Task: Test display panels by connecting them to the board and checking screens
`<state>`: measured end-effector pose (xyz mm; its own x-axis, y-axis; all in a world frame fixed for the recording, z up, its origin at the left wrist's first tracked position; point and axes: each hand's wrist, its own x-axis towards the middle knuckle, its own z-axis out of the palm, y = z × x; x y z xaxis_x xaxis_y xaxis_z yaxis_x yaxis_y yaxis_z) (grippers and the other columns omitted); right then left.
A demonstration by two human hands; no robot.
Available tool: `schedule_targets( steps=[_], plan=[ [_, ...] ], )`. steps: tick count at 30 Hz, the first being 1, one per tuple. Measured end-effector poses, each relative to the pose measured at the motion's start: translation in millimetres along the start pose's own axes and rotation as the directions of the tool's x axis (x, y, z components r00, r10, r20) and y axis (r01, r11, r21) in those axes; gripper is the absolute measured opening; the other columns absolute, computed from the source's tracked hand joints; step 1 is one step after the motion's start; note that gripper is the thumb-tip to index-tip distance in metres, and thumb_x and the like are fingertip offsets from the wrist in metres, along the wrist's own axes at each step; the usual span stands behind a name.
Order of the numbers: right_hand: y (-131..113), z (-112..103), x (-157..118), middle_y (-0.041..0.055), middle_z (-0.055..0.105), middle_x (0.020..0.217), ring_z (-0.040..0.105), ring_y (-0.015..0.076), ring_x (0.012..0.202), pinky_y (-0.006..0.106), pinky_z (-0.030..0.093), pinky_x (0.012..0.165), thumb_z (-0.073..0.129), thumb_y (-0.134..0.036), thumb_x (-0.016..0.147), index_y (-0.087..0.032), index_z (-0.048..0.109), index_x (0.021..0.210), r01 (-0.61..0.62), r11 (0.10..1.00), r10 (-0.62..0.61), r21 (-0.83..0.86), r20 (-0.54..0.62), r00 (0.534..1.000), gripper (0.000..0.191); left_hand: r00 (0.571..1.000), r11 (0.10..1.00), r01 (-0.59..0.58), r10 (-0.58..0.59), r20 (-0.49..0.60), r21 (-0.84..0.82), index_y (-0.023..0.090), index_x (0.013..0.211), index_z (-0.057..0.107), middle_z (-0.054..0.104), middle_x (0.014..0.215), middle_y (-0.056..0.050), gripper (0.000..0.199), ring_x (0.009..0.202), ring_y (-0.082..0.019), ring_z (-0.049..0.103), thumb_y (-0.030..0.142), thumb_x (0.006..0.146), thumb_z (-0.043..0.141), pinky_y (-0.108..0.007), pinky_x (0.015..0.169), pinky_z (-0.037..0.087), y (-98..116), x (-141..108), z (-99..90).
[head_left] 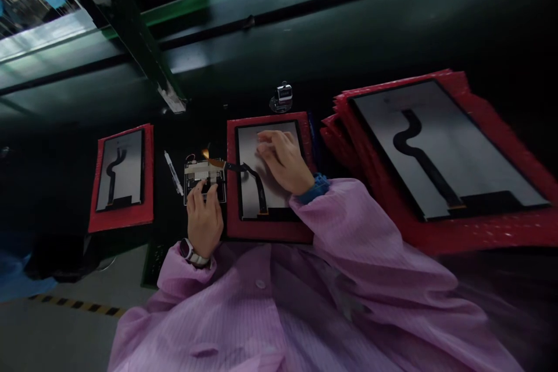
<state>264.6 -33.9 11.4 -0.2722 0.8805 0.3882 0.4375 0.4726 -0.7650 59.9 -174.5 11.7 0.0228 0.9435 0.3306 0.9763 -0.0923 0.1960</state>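
Observation:
My left hand (204,218), with a watch at the wrist, lays its outstretched fingertips on the lower part of a small electronic board (203,172). A flat flex cable (235,167) runs from that board to the display panel (250,197) in front of me. The panel lies face down or up, I cannot tell which, on a red foam sheet (270,231). Over the panel's upper right is my right hand (285,163), blue band at its wrist, fingers loosely bent and thumb apart. Nothing shows between them; whether they touch the panel is unclear.
On the right, a stack of red foam sheets (488,235) bears another display panel (471,145). A third panel (124,168) lies on red foam at left. A white pen (173,173) sits beside the board. Behind stands a tally counter (284,93); a green post (148,49) rises farther back.

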Motion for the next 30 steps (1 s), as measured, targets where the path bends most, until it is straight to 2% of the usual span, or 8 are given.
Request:
schedule_targets(
  steps=[3, 8, 13, 19, 23, 27, 30],
  plan=[
    [0.6, -0.2, 0.3, 0.0100, 0.066, 0.113, 0.057, 0.0277, 0.110, 0.052, 0.046, 0.102, 0.039, -0.039, 0.105, -0.023, 0.057, 0.117, 0.002, 1.000, -0.002, -0.010, 0.005, 1.000, 0.027, 0.999, 0.999, 0.041, -0.040, -0.025, 0.015, 0.010, 0.130, 0.059, 0.053, 0.137, -0.023, 0.034, 0.131, -0.033, 0.047, 0.020, 0.103, 0.041, -0.052, 0.111, 0.041, 1.3, 1.9, 0.7],
    [1.0, -0.6, 0.4, 0.0101, 0.065, 0.114, 0.056, 0.0278, 0.112, 0.053, 0.045, 0.103, 0.038, -0.038, 0.104, -0.023, 0.056, 0.117, -0.014, 1.000, 0.014, -0.006, 0.012, 1.000, 0.027, 0.998, 0.999, 0.044, -0.042, -0.044, 0.031, 0.008, 0.132, 0.059, 0.053, 0.137, -0.022, 0.038, 0.128, -0.032, 0.047, 0.012, 0.101, 0.038, -0.052, 0.112, 0.041, 2.3, 3.6, -0.3],
    [1.1, -1.0, 0.0, 0.0105, 0.065, 0.115, 0.055, 0.0278, 0.113, 0.052, 0.047, 0.102, 0.037, -0.041, 0.105, -0.023, 0.056, 0.117, -0.021, 1.000, 0.021, 0.008, 0.012, 1.000, 0.028, 0.997, 0.996, 0.076, -0.075, -0.032, 0.045, 0.016, 0.134, 0.061, 0.051, 0.139, -0.018, 0.045, 0.129, -0.033, 0.047, 0.007, 0.097, 0.036, -0.053, 0.112, 0.043, 1.7, 2.7, -0.1],
    [5.0, 0.0, 0.7, 0.0099, 0.065, 0.114, 0.056, 0.0276, 0.112, 0.053, 0.047, 0.102, 0.036, -0.043, 0.106, -0.024, 0.056, 0.117, -0.021, 1.000, 0.021, -0.022, 0.001, 1.000, 0.029, 0.999, 0.996, -0.005, 0.001, 0.034, 0.094, 0.023, 0.139, 0.063, 0.047, 0.141, -0.020, 0.052, 0.130, -0.034, 0.046, 0.007, 0.098, 0.035, -0.056, 0.109, 0.045, -0.9, 3.7, 1.4],
    [6.5, -1.7, 1.2, 0.0098, 0.065, 0.115, 0.057, 0.0270, 0.113, 0.052, 0.047, 0.102, 0.035, -0.045, 0.106, -0.025, 0.056, 0.117, -0.031, 0.999, 0.030, -0.036, -0.017, 0.999, 0.031, 0.999, 0.992, -0.013, 0.009, 0.033, 0.127, 0.025, 0.138, 0.064, 0.047, 0.142, -0.019, 0.052, 0.128, -0.034, 0.047, 0.007, 0.098, 0.037, -0.054, 0.108, 0.046, -1.1, 4.1, 2.5],
    [8.5, -6.9, 0.5, 0.0095, 0.065, 0.115, 0.057, 0.0267, 0.114, 0.051, 0.046, 0.103, 0.033, -0.045, 0.107, -0.026, 0.055, 0.117, -0.049, 0.997, 0.048, -0.056, -0.032, 0.998, 0.031, 0.999, 0.982, -0.026, 0.021, 0.025, 0.186, 0.025, 0.138, 0.065, 0.050, 0.140, -0.020, 0.051, 0.124, -0.035, 0.050, 0.007, 0.097, 0.040, -0.055, 0.104, 0.048, -0.3, 4.6, 5.4],
    [11.3, -12.4, -3.2, 0.0099, 0.065, 0.119, 0.055, 0.0269, 0.115, 0.052, 0.043, 0.107, 0.033, -0.047, 0.107, -0.026, 0.055, 0.119, -0.109, 0.990, 0.106, -0.084, -0.040, 0.994, 0.032, 0.999, 0.976, -0.041, 0.033, 0.041, 0.216, 0.024, 0.140, 0.063, 0.052, 0.141, -0.021, 0.052, 0.125, -0.037, 0.050, 0.006, 0.095, 0.042, -0.056, 0.104, 0.048, -0.9, 5.4, 7.4]
  ],
)
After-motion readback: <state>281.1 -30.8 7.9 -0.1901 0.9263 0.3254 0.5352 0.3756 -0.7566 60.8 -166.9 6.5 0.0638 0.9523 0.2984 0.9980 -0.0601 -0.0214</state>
